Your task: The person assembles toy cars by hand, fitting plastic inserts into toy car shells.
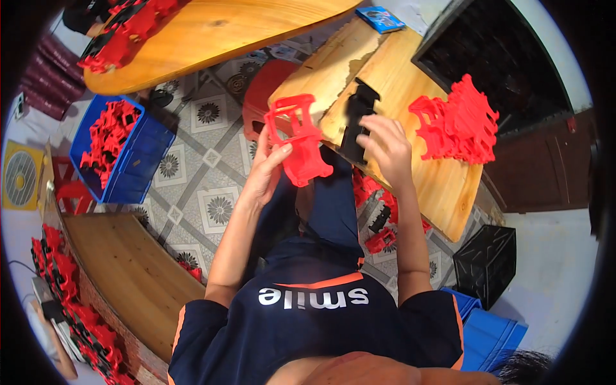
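My left hand (264, 168) grips a red plastic frame-shaped part (299, 138) with cut-out openings, held up above my lap near the table's corner. My right hand (387, 149) is over the wooden table, its slightly blurred fingers apart at the edge of a long black plastic part (360, 106). That black part lies along the table's near left side. Whether the fingertips press on it is hard to see. Right of this hand is a pile of similar red plastic parts (459, 122).
The wooden table (449, 202) has a blue box (380, 20) at its far end. A blue crate (142, 157) of red parts stands on the tiled floor at left. Red-and-black parts line a left-hand surface. A black crate (486, 264) is at right. A person's hand (96, 30) shows far left.
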`<state>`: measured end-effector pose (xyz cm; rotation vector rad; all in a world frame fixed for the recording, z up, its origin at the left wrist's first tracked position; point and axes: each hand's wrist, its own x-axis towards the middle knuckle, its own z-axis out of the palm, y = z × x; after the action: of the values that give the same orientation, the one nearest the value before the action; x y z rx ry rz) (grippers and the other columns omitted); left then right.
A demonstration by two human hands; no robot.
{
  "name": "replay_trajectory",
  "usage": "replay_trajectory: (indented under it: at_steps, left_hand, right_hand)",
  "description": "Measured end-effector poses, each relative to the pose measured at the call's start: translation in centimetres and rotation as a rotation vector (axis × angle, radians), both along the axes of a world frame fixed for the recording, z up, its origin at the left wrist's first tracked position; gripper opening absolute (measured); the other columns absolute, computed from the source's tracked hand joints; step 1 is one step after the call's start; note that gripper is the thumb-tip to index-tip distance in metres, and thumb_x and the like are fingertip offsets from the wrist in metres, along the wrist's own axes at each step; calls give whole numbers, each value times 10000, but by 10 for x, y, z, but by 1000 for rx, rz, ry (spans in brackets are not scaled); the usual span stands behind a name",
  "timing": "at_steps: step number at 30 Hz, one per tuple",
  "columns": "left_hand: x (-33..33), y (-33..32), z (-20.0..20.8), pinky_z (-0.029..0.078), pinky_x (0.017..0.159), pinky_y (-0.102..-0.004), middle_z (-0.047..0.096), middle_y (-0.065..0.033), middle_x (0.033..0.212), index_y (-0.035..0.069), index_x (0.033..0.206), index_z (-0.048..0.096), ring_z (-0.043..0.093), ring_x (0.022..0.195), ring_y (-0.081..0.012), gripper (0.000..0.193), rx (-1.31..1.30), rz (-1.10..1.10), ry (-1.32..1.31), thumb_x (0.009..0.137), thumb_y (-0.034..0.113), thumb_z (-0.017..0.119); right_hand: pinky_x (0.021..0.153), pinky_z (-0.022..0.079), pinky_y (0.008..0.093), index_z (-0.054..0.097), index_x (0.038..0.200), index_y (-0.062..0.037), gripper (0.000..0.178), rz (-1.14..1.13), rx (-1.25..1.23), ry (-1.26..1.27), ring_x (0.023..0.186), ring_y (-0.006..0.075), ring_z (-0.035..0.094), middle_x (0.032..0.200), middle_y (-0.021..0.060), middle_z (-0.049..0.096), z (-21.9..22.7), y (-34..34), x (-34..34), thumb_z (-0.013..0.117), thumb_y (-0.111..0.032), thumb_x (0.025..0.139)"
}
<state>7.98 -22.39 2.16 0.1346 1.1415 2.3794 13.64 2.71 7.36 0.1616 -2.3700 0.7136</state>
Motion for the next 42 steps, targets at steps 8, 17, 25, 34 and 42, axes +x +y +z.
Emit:
replay_trajectory:
  at_steps: [8,17,25,34,42]
  left_hand:
    - [5,-1,13,318,1113,-401,510,-158,1367,135,1538,109,477,1286,-244,908,40,-103,17,856,179,708]
    - [9,-1,13,336,1109,-411,405,-166,1447,139,1544,83,440,1320,-261,939,202,-139,-34,849,160,714]
    - [12,14,23,373,1084,-397,297,-147,1499,142,1544,-21,375,1356,-237,1002,5,-166,122,849,106,700]
    - [13,-6,26,173,1162,-338,95,-151,1573,41,1527,-91,128,1449,-215,966,48,325,366,916,225,634]
    - [11,-93,76,114,1182,-366,72,-177,1590,10,1526,-47,82,1472,-255,945,-287,1014,742,922,299,620]
  right_hand:
    - [883,414,355,695,1030,-43,315,307,157,-2,977,227,603,1102,58,671,25,-60,18,755,-117,730]
    - [884,410,352,684,1053,-49,360,335,251,20,981,219,602,1112,41,662,18,-63,20,764,-128,711]
    - [898,469,370,622,1141,-3,381,128,-228,109,998,227,615,1098,101,656,9,-61,-18,741,-194,833]
    - [1115,325,362,95,1531,-38,774,635,-1113,-471,1362,267,380,1534,128,276,5,-81,-28,583,-219,959]
    - [1087,331,382,181,1525,-33,860,966,-649,-427,1322,253,410,1525,167,313,18,-178,-41,608,-473,921]
